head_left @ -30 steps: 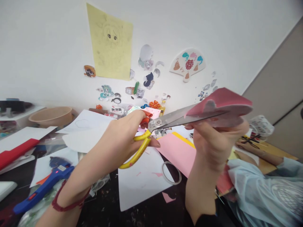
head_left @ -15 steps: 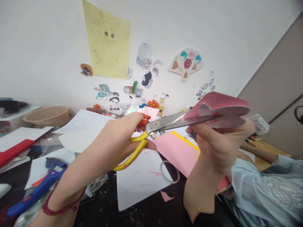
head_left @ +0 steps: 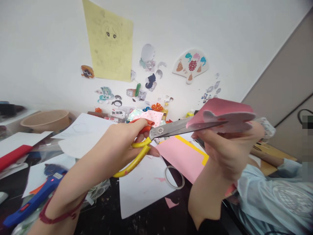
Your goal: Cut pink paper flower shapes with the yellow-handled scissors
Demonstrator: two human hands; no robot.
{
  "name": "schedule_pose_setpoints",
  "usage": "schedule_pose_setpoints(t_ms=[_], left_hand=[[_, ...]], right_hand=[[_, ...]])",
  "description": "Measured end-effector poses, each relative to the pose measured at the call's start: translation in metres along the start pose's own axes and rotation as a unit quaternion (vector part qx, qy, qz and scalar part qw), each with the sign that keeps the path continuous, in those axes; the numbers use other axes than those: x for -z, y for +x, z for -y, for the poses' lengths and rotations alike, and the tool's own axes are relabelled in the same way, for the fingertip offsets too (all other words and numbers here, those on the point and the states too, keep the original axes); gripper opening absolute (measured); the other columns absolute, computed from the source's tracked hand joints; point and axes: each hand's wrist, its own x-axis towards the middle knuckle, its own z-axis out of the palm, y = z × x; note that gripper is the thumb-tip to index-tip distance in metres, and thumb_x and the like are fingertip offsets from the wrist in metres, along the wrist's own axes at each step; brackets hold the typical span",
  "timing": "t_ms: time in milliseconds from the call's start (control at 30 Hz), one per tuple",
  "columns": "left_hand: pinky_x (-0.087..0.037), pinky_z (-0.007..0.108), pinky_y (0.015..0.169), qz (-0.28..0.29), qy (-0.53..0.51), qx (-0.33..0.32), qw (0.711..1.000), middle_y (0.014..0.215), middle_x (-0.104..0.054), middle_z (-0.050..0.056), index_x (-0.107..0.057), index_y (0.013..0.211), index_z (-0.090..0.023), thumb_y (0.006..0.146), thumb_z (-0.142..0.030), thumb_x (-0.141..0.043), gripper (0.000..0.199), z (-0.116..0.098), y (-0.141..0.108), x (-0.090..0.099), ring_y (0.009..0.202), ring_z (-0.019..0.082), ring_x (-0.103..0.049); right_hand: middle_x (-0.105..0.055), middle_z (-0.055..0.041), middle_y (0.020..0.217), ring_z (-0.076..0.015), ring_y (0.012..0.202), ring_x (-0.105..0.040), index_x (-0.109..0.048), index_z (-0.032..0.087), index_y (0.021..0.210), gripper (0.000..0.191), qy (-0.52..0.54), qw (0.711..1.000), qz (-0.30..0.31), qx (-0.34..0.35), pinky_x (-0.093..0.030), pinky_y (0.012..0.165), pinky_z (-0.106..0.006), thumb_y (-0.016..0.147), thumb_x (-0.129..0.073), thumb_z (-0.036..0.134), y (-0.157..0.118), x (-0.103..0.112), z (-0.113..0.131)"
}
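Note:
My left hand (head_left: 132, 137) grips the yellow and orange handles of a pair of scissors (head_left: 141, 153). The long metal blades point right, nearly closed, and meet a piece of pink paper (head_left: 220, 109). That paper is curled, with a rounded, scalloped edge and a paler underside. My right hand (head_left: 227, 147) holds it from below, fingers partly hidden behind it. Under the hands lie a white sheet (head_left: 144, 186) with small pink scraps, a roll of tape (head_left: 174, 177) and a pink sheet (head_left: 181, 156) with a yellow edge.
A blue glue gun (head_left: 34, 199) lies at the left, near white papers and a red strip (head_left: 14, 156). Behind them is a tan bowl (head_left: 46, 120). A person in a light blue top (head_left: 276, 192) is at the right. Cutouts hang on the wall.
The scissor blades have closed somewhat, and the orange handle shows more above my left hand. The pink paper has shifted slightly left and down in view.

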Motion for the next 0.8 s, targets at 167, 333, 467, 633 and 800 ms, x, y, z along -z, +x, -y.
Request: schedule_pose_setpoints(t_ms=[167, 333, 467, 633, 800], left_hand=[[-0.023, 0.028, 0.055, 0.022, -0.014, 0.007, 1.000, 0.060, -0.050, -0.002, -0.038, 0.079, -0.023, 0.071, -0.035, -0.053, 0.020, -0.002, 0.000, 0.002, 0.056, 0.015, -0.035], [-0.024, 0.028, 0.055, 0.035, 0.003, 0.025, 0.999, 0.059, -0.049, -0.002, -0.042, 0.081, -0.023, 0.069, -0.036, -0.051, 0.020, -0.003, 0.002, 0.001, 0.057, 0.016, -0.040], [-0.023, 0.028, 0.055, 0.038, 0.011, 0.019, 0.999, 0.058, -0.045, -0.004, -0.040, 0.078, -0.023, 0.070, -0.035, -0.053, 0.020, -0.001, 0.002, 0.000, 0.056, 0.014, -0.037], [-0.021, 0.028, 0.055, 0.034, 0.023, 0.011, 0.999, 0.059, -0.039, -0.005, -0.039, 0.079, -0.023, 0.075, -0.038, -0.057, 0.024, 0.000, 0.002, 0.000, 0.057, 0.014, -0.031], [-0.021, 0.028, 0.056, 0.041, 0.006, 0.008, 0.999, 0.061, -0.040, -0.004, -0.036, 0.077, -0.023, 0.077, -0.040, -0.057, 0.028, 0.000, 0.001, 0.001, 0.059, 0.014, -0.034]], right_hand=[[-0.071, 0.0057, 0.066, -0.0161, 0.054, -0.065, -0.074, 0.029, 0.067, 0.025, -0.028, 0.999, 0.003, -0.041, -0.053, 0.044, -0.031, 0.067, -0.084, 0.006, -0.001, 0.002, 0.008], [-0.070, 0.0030, 0.063, -0.0166, 0.052, -0.064, -0.073, 0.023, 0.062, 0.022, -0.014, 1.000, 0.011, -0.023, -0.051, 0.042, -0.030, 0.063, -0.082, 0.003, 0.001, 0.004, 0.003], [-0.070, 0.0026, 0.062, -0.0169, 0.051, -0.063, -0.077, 0.022, 0.066, 0.020, 0.002, 0.999, 0.011, -0.030, -0.046, 0.041, -0.032, 0.063, -0.081, 0.003, 0.003, 0.005, 0.000], [-0.069, 0.0047, 0.061, -0.0149, 0.051, -0.059, -0.076, 0.025, 0.065, 0.023, -0.003, 0.999, 0.019, -0.031, -0.044, 0.044, -0.033, 0.065, -0.080, 0.003, 0.002, 0.006, 0.000], [-0.069, 0.0030, 0.062, -0.0154, 0.053, -0.061, -0.076, 0.023, 0.065, 0.025, 0.007, 0.999, 0.036, -0.024, -0.043, 0.046, -0.033, 0.065, -0.079, -0.002, 0.003, 0.007, -0.003]])
